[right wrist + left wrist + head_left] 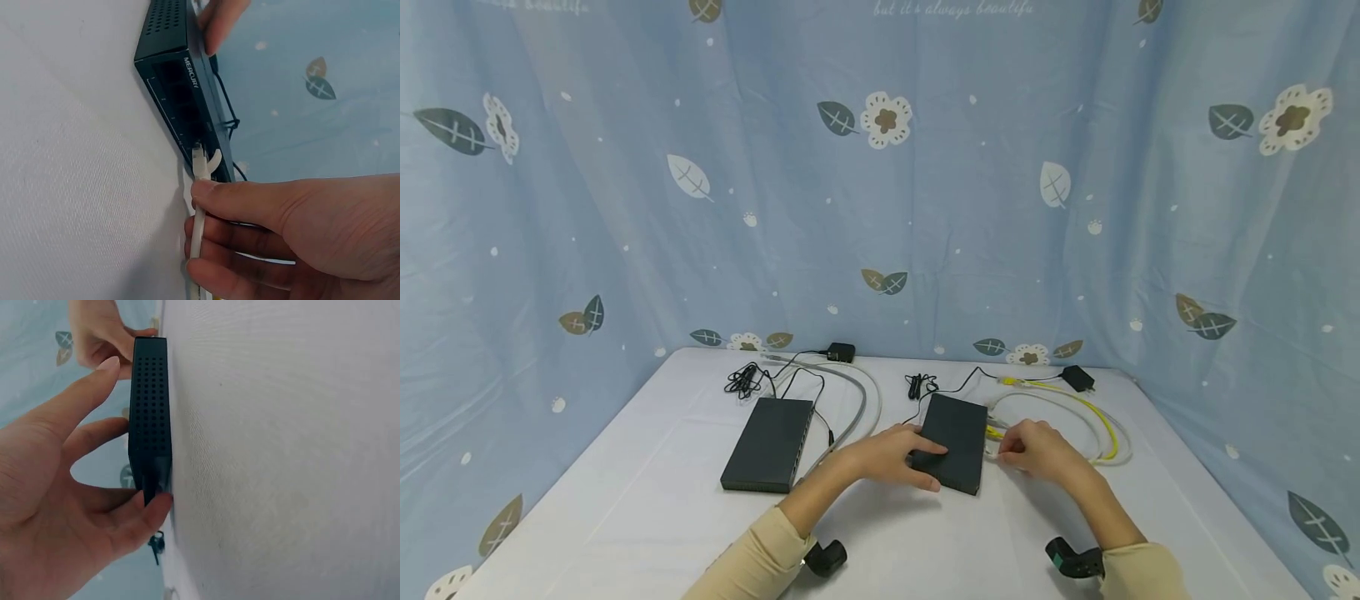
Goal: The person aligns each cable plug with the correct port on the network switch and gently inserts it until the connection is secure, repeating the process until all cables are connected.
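A black network switch [953,437] marked MERCURY lies on the white table, tilted slightly in the head view. My left hand [891,457] holds it from its left side, with the thumb and index finger over the top and other fingers at the side edge [150,515]. By the port side, my right hand [1041,452] pinches a white Ethernet cable [197,234] just behind its clear plug [199,161]. The plug is at a port toward the far end of the row; how deep it sits cannot be told. Several nearer ports [178,94] have no plug.
A second black switch [767,446] lies to the left, with grey cables [859,408] and a power adapter [841,352] behind. Yellow cable [1101,417] loops on the right, near another adapter [1077,378]. Bundled black cord [917,385] lies behind the held switch. A patterned curtain [925,208] hangs behind.
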The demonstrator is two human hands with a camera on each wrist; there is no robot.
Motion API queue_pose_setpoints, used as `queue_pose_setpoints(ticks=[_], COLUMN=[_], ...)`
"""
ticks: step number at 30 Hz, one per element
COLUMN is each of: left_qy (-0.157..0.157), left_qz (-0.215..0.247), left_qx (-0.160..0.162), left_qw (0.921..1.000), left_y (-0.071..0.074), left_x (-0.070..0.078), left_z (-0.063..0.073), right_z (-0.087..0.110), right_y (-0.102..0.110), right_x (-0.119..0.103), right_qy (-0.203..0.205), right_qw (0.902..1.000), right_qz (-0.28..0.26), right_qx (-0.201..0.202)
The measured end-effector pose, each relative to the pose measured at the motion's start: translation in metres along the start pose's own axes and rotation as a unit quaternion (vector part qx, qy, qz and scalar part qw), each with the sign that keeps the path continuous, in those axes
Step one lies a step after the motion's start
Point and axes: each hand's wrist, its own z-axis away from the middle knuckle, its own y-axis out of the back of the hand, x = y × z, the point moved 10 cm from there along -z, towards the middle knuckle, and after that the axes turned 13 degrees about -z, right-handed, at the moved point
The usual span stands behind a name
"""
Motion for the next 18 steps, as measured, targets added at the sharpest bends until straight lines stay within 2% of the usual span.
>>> queue_pose_setpoints(ticks=[4, 9, 14, 18], left_qy=[-0.015, -0.037, -0.032, -0.032], left_qz=[-0.001, 0.0, 0.038, 0.066], left_qx=[0.0, 0.003, 0.0, 0.019], left_qw=[0.9999, 0.9993, 0.9988, 0.9971], left_y=[0.0, 0.002, 0.011, 0.024], left_x=[0.0, -0.002, -0.01, -0.019], left_z=[-0.002, -0.002, 0.005, 0.012], right_z=[0.001, 0.001, 0.002, 0.003], right_y=[0.0, 0.001, 0.003, 0.004], right_x=[0.001, 0.0, 0.005, 0.008], right_qy=[-0.006, 0.02, 0.017, 0.006], right_qw=[0.9999, 0.9996, 0.9995, 0.9993], right_qz=[-0.007, 0.0, -0.001, -0.01], right_qx=[-0.007, -0.018, -0.027, -0.035])
